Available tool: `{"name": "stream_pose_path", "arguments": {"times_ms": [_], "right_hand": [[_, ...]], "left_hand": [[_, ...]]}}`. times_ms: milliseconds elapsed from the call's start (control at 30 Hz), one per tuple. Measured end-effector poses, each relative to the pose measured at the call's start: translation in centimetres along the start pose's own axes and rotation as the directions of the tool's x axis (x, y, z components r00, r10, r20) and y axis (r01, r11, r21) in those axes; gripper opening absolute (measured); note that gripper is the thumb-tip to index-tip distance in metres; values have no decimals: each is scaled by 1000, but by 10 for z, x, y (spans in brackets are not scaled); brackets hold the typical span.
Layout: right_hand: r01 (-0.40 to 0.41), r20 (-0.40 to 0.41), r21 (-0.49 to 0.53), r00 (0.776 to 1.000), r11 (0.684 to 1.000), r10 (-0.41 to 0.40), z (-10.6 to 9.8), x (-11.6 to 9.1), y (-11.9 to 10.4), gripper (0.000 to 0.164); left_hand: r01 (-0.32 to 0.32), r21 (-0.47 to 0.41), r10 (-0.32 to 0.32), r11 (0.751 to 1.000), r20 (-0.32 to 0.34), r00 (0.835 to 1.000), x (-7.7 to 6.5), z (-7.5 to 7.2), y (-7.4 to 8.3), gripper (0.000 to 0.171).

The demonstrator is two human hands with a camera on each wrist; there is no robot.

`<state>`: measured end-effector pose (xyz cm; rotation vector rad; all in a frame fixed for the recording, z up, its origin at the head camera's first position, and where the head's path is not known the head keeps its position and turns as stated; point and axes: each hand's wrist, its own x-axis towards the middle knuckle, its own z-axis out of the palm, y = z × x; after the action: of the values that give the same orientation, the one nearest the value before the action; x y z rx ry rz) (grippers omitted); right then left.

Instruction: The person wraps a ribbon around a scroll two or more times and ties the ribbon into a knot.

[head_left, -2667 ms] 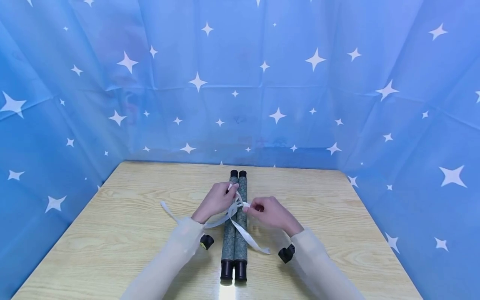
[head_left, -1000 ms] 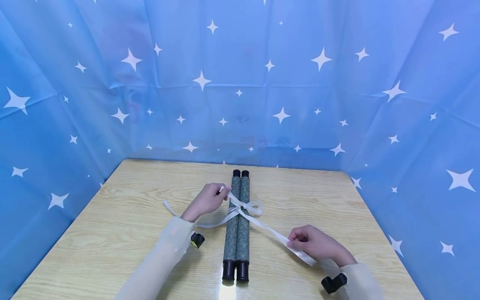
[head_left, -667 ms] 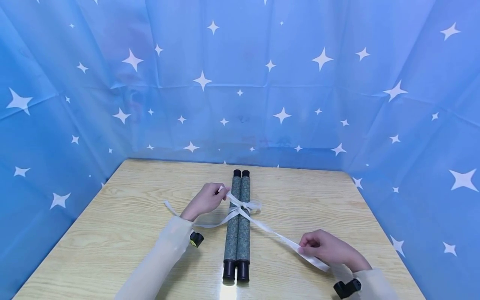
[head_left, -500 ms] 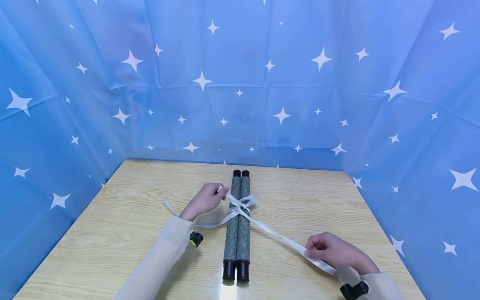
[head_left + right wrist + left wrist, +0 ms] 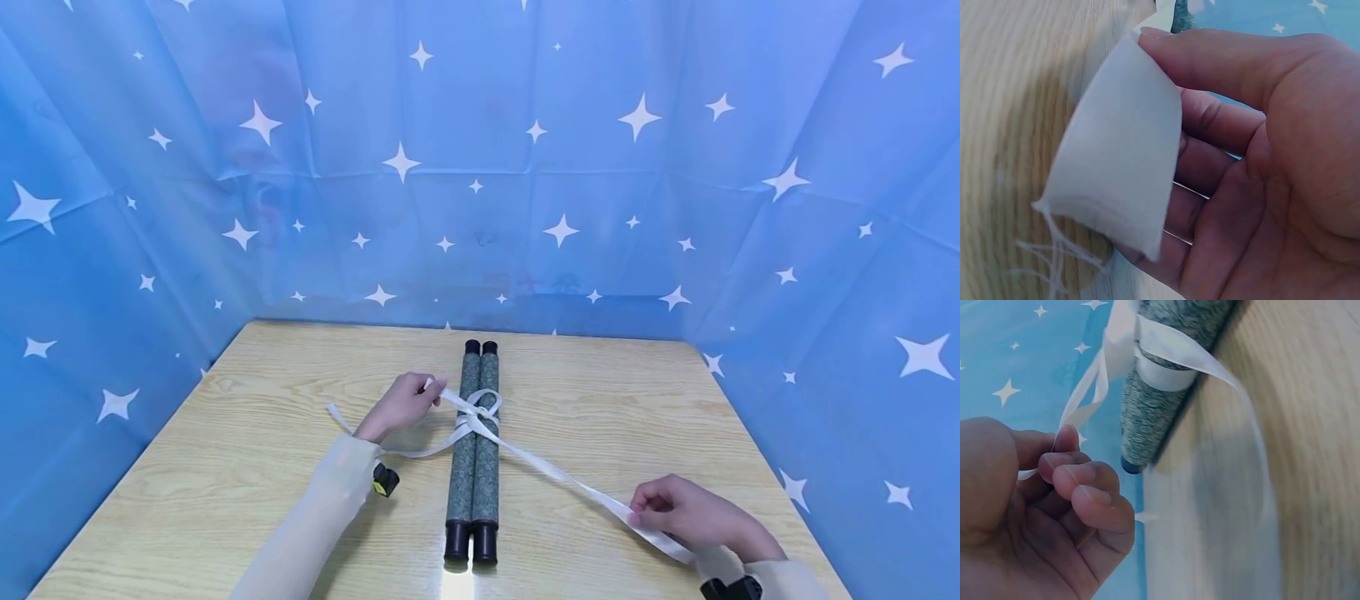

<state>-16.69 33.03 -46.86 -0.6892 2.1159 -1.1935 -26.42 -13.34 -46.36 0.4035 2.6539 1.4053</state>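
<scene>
A hanging scroll, rolled from both ends into two green patterned rolls with dark end knobs, lies lengthwise on the table. White ribbon wraps its middle, crossing in a knot with a small loop above it. My left hand pinches a ribbon part left of the knot between thumb and index finger; the left wrist view shows the other fingers loosely curled. Far to the right, my right hand pinches the ribbon near its frayed end, and that stretch runs nearly straight to the knot.
The wooden table carries the scroll. Another ribbon tail lies left of the scroll, passing behind the left wrist. A blue curtain with white stars encloses the back and both sides. Black wrist cameras sit on both wrists.
From beside the knot, my right hand has moved right and nearer the body, drawing the ribbon out. My left hand has shifted slightly left. The loop at the knot has become smaller.
</scene>
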Motion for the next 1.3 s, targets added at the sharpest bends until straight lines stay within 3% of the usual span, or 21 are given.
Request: {"name": "stream_pose_path", "arguments": {"times_ms": [267,433,667,833,967,1100,1300], "right_hand": [[-45,-10,-22,999,999,45,-3,-6,6,19],[-82,-124,-111,990,990,68,-3,-7,3,15],[-157,-281,-229,955,961,89,-5,-8,-6,16],[-154,-319,-218,945,964,79,-6,0,-14,20],[-144,-357,-243,933,959,50,-7,12,-21,21],[-134,-388,-302,922,944,7,-8,29,-30,19],[-102,-410,-329,911,939,-45,-4,62,-41,19]], "left_hand": [[47,46,-49,998,28,998,1,5,-14,41],[60,87,-61,994,14,998,1,8,-18,38],[157,191,-139,969,-105,985,-5,1,-10,34],[168,306,-108,937,-204,973,-8,-5,0,39],[65,336,4,939,-201,980,-11,-5,14,29],[-88,343,140,935,-127,982,-12,1,28,15],[-212,351,225,912,2,974,-18,13,39,16]]}}
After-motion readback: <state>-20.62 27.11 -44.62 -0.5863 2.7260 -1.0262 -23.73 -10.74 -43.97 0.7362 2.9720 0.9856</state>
